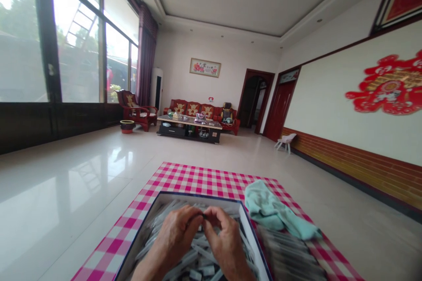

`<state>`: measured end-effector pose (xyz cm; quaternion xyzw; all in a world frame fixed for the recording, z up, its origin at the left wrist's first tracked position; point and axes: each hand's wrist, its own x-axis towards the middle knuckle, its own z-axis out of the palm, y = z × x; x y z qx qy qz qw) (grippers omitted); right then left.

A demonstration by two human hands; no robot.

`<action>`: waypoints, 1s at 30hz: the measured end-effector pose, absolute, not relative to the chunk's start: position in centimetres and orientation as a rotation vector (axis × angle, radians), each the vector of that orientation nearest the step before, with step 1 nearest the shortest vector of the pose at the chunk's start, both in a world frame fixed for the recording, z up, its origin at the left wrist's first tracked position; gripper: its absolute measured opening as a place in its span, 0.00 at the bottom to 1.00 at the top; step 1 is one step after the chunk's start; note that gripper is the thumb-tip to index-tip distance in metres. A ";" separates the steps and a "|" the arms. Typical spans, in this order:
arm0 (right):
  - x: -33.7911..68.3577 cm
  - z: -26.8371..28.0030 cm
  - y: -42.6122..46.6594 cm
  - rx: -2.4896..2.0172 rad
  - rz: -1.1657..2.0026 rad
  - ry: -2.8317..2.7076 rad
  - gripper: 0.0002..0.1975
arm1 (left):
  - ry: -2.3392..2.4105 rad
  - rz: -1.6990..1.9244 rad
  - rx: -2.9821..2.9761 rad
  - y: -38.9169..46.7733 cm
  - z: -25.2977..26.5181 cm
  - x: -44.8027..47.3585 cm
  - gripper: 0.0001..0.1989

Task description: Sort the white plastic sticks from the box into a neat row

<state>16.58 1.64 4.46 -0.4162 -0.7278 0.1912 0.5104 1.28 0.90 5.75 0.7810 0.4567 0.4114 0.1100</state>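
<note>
Both hands meet above a shallow box (pixel 249 224) with white inner walls and a dark blue rim. My left hand (pixel 180 226) pinches a small dark piece between thumb and fingers. Fingertip to fingertip with it, my right hand (pixel 222 230) closes on the same small dark piece (pixel 204 216), which is too small to name. Below them the box holds many clear, slim plastic pieces (pixel 202 252), some with dark or white ends. My wrists and hands hide part of these.
A pink-and-white checked cloth (pixel 201 178) lies under the box. To the right are a crumpled mint-green cloth (pixel 270 208) and a blurred stack of slim dark pieces (pixel 292 254). Farther off stand a coffee table (pixel 189 129), wooden seats (pixel 140 112) and a small stool (pixel 286 142).
</note>
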 end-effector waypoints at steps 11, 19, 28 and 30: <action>17.5 4.2 2.0 -0.993 0.161 -1.839 0.07 | 1.316 1.100 2.379 1.3 5.2 1.4 0.11; 17.6 4.5 1.9 -0.975 0.181 -1.887 0.09 | 1.341 1.039 2.365 0.9 5.5 1.6 0.12; 17.8 4.6 2.1 -0.952 0.214 -1.900 0.09 | 1.364 0.989 2.353 0.7 5.8 1.7 0.10; 17.9 4.6 2.1 -0.958 0.217 -1.900 0.09 | 1.357 0.987 2.352 0.7 5.8 1.6 0.11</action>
